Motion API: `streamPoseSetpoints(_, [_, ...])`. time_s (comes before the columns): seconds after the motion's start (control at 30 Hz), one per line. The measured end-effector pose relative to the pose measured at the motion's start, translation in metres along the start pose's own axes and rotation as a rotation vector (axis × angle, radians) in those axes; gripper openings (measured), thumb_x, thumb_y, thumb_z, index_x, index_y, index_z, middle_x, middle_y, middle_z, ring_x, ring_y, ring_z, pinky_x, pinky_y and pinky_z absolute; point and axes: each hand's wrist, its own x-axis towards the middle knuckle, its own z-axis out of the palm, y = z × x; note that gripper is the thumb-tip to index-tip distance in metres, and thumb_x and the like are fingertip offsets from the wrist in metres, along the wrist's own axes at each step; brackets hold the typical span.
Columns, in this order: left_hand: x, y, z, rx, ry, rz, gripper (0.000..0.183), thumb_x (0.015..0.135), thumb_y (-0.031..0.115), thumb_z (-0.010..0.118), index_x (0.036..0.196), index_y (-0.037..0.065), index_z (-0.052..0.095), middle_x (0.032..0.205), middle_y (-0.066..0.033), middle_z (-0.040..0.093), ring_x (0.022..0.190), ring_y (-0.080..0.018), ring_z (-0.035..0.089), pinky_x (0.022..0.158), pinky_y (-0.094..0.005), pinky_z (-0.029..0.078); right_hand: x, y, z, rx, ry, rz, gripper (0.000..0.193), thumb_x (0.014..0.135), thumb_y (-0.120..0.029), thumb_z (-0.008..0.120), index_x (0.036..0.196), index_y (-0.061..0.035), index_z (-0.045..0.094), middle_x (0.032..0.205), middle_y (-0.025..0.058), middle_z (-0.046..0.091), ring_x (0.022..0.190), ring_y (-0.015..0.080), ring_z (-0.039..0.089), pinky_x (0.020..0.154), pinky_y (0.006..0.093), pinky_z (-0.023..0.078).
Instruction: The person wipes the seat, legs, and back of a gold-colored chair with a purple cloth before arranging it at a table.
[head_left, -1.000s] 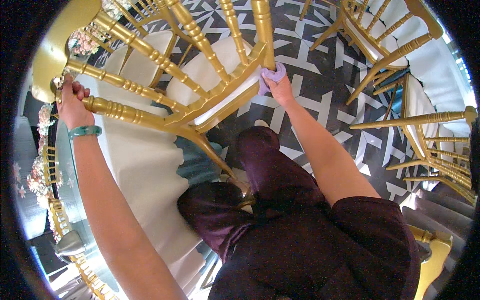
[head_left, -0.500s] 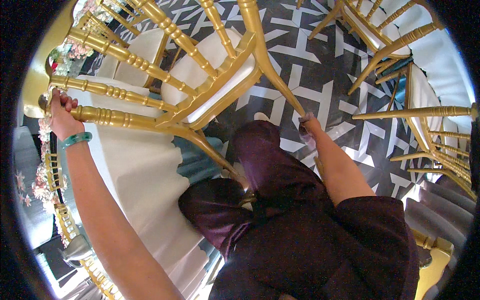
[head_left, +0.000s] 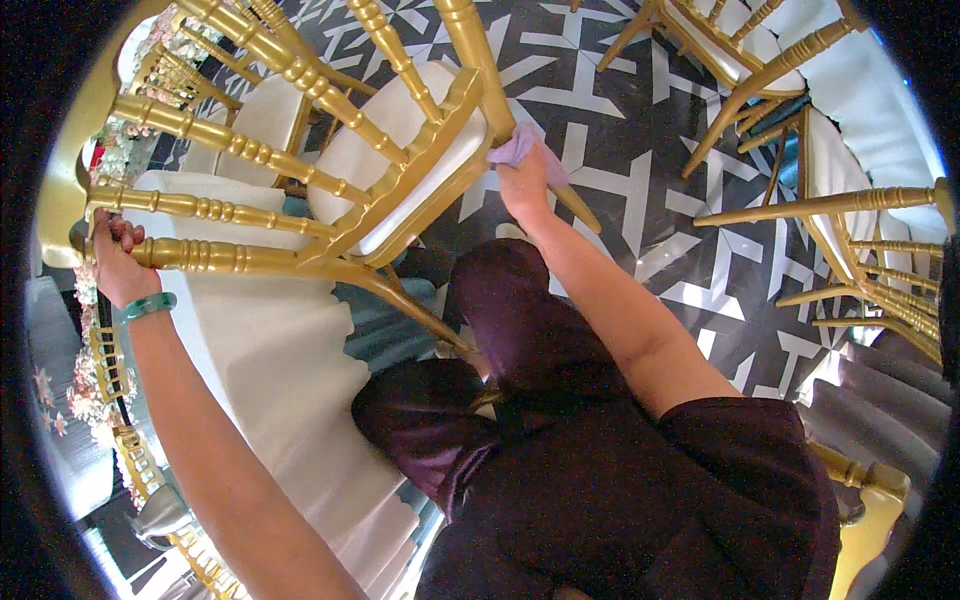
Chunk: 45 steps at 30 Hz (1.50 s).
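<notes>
A gold chair (head_left: pixel 420 190) with turned back spindles and a white seat pad stands tilted in front of me. My left hand (head_left: pixel 120 262), a green bangle on its wrist, is closed round an outer back post near the chair's top rail. My right hand (head_left: pixel 524 178) presses a lilac cloth (head_left: pixel 513 147) round a rear leg, just below the seat frame. The cloth's loose end hangs along the leg, and the fingertips are partly hidden behind it.
A table with a white cloth (head_left: pixel 250 350) stands close on my left, with pink and white flowers beyond. More gold chairs (head_left: pixel 740 60) stand at the right by another draped table (head_left: pixel 850 90). The floor (head_left: pixel 620 180) has a black and white pattern.
My right hand has moved with the cloth up the chair leg, from near its foot to just below the seat. The left hand keeps its hold; the view has shifted slightly.
</notes>
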Motion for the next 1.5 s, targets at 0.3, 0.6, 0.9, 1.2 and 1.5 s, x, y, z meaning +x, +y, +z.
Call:
streamPoseSetpoints(0.3, [0.012,-0.002,-0.009,0.021,-0.015,-0.033,0.019,0.091,0.019,0.053,0.076,0.010,0.047,0.060,0.0017,0.039,0.050,-0.0088,0.031,0.054,-0.0236,0.035,-0.038,0.146,-0.052,-0.468,-0.120,-0.049,0.023,0.071,-0.005,0.056,0.093,-0.0107,0.054,0.088,0.0163,0.052,0.087,0.0381,0.054,0.072,0.0452,0.041])
streamPoseSetpoints(0.6, [0.021,-0.004,-0.025,0.032,-0.084,-0.099,0.020,0.091,0.017,0.051,0.074,0.009,0.044,0.064,0.0012,0.039,0.054,-0.0092,0.033,0.057,-0.0228,0.033,-0.091,0.260,-0.128,-0.343,-0.295,0.714,0.015,0.081,-0.012,0.052,0.094,-0.0044,0.054,0.091,0.0106,0.058,0.074,0.0238,0.058,0.066,0.0325,0.047])
streamPoseSetpoints(0.9, [0.008,-0.001,-0.004,0.076,0.040,-0.063,0.022,0.090,0.016,0.051,0.071,0.010,0.042,0.062,0.0019,0.036,0.053,-0.0087,0.033,0.054,-0.0238,0.035,0.002,0.180,-0.070,0.028,-0.296,0.685,0.042,0.087,-0.036,0.053,0.114,-0.0049,0.055,0.097,0.0072,0.058,0.085,0.0189,0.055,0.069,0.0302,0.046])
streamPoseSetpoints(1.2, [0.016,-0.004,-0.009,0.095,0.022,-0.083,0.025,0.090,0.019,0.050,0.070,0.011,0.039,0.058,0.0020,0.033,0.053,-0.0097,0.034,0.054,-0.0236,0.037,0.036,0.133,-0.047,0.304,-0.472,0.334,0.056,0.085,-0.054,0.052,0.114,-0.0068,0.057,0.095,0.0016,0.059,0.090,0.0118,0.051,0.085,0.0247,0.037])
streamPoseSetpoints(1.5, [0.005,0.000,-0.006,0.115,0.059,-0.066,0.023,0.089,0.018,0.052,0.070,0.011,0.040,0.059,0.0021,0.034,0.053,-0.0094,0.034,0.053,-0.0232,0.036,-0.019,0.218,-0.116,-0.063,-0.445,0.694,0.065,0.084,-0.059,0.049,0.127,-0.0100,0.045,0.107,0.0121,0.055,0.073,0.0198,0.056,0.042,0.0294,0.040])
